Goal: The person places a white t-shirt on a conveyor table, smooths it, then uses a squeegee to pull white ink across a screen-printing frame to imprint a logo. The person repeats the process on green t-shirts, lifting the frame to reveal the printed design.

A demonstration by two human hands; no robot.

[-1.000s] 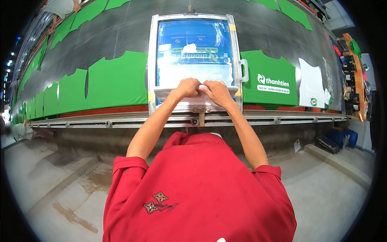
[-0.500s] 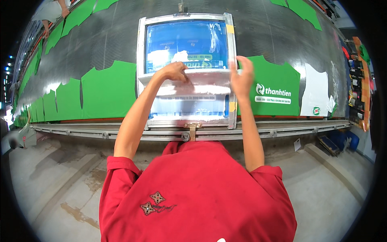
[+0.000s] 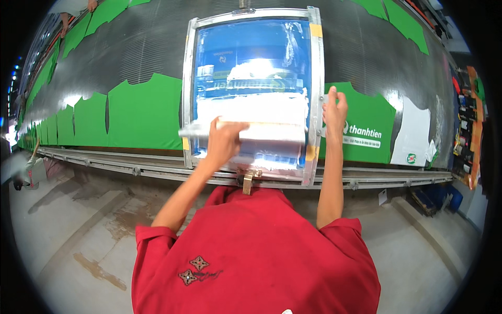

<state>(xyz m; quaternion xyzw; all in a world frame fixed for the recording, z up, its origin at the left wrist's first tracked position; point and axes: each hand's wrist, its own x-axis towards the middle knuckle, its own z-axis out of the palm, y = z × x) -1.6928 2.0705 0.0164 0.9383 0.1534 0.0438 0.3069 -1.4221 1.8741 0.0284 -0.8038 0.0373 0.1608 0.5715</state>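
Observation:
A screen-printing frame (image 3: 317, 63) with silver rails and a blue mesh (image 3: 251, 39) sits before me, slightly tilted in view. My left hand (image 3: 225, 141) is closed on a long pale squeegee (image 3: 274, 134) lying across the near part of the mesh. White ink (image 3: 256, 107) coats the mesh just beyond the squeegee. At the frame's right rail, my right hand (image 3: 334, 111) is closed against the edge, its thumb pointing up. My hand hides part of what its fingers grip.
Green fabric pieces (image 3: 146, 115) line the dark table (image 3: 151, 36) on the left. Right of the frame lie a printed green piece (image 3: 366, 118) and a white piece (image 3: 413, 131). A metal rail (image 3: 117, 166) runs along the near edge. Another person's hand (image 3: 92, 5) shows at the far left.
The squeegee and my left hand have come nearer to me, with white ink spread behind. My right hand has gone from open to closed at the right rail. The frame appears larger and tilted.

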